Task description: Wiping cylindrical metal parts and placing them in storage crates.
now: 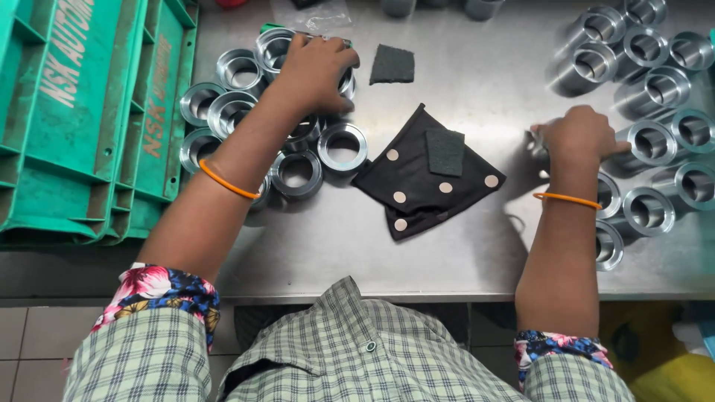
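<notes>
crates (74, 119) far left, rings (298, 171) beside them, cloth (417, 186) centre, sleeves (655, 141) right

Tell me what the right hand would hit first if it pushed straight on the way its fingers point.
The right hand points away and slightly left, gripping something metal. Ahead lies bare steel table; the nearest thing in line looks like the upper cluster of flanged metal sleeves, though depth is uncertain.

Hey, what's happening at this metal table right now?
A person stands at a steel table. The left hand rests on a cluster of short shiny metal rings beside green plastic crates. The right hand grips one of the taller metal sleeves grouped on the right. A black dotted cloth with a dark scouring pad lies between.
</notes>
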